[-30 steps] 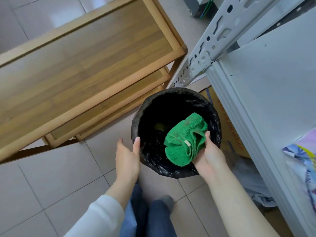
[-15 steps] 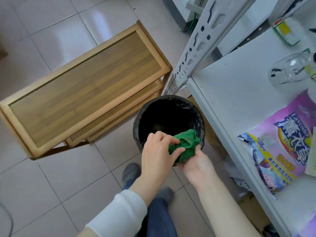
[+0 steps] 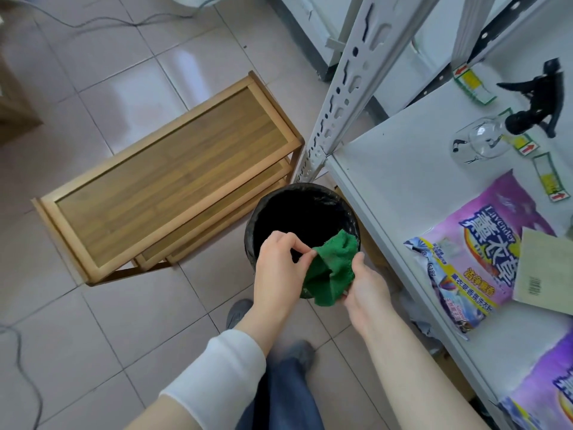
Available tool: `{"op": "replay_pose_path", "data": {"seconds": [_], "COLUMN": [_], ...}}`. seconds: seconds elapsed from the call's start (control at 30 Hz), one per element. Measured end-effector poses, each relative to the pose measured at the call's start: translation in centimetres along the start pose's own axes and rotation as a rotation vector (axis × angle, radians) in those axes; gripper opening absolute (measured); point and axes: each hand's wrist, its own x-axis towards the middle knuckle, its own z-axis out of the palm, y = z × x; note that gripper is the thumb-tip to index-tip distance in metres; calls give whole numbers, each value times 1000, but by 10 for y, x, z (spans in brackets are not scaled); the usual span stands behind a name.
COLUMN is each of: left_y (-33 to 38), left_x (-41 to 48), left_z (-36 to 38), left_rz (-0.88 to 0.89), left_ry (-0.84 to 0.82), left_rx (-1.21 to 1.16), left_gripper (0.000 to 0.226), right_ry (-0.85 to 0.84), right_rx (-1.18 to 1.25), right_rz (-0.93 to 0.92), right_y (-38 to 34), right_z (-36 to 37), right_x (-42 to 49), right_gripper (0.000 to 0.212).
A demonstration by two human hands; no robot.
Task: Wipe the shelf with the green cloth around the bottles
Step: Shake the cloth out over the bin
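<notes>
Above the black bin (image 3: pixel 257 212), the green cloth (image 3: pixel 333 268) is pinched at its edge by the left hand (image 3: pixel 277 271) and gripped underneath by the right hand's (image 3: pixel 366 287) curled fingers.

Crumpled green cloth (image 3: pixel 331 268) hangs over the black bin (image 3: pixel 310 190), beside the white shelf (image 3: pixel 403 169) bearing a clear spray bottle (image 3: pixel 483 141).

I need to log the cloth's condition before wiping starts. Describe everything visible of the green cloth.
The green cloth is a fuzzy, terry-like rag, crumpled into loose folds, held over the near rim of the black-lined bin. The left hand pinches its upper left edge; the right hand grips its lower right side. It is apart from the white shelf to its right.
</notes>
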Motion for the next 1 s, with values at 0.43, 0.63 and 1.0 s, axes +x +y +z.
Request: {"op": "replay_pose_path", "data": {"seconds": [0.43,0.63,1.0], "left_y": [28,73,165], "left_x": [-16,-31,-94], "left_z": [-60,-107,-235], "left_rz": [309,431,374], "left_ry": [191,236,369], "left_rx": [-11,10,-136], "left_gripper": [21,20,4], "right_ry": [78,73,65], "right_rx": [-1313,-1419,-1306], "right_rz": [-716,-841,-1590], "right_y": [-59,-82,-120], "right_z": [0,-15,-35], "right_x": [-69,-133,-271], "right_gripper": [49,48,53]}}
